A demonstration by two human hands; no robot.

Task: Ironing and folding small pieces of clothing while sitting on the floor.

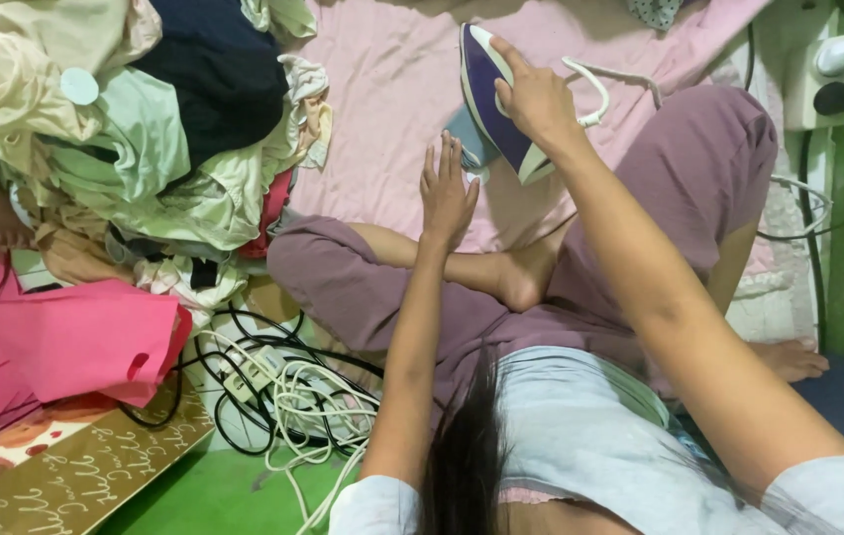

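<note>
Head view looks down on the right hand [538, 97] — its fingers closed around a purple-and-white iron [493, 99] tilted above the pink sheet [382, 89]. Just beside it, the left hand [447, 193] lies flat with fingers spread, holding nothing — a clothes heap [145, 129] sits well apart.

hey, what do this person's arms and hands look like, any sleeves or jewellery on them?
Both arms are bare from short pale grey-white sleeves down. The left hand and right hand wear no gloves; no rings, watch or bracelets are visible. Fingers are slim, nails short.
</note>
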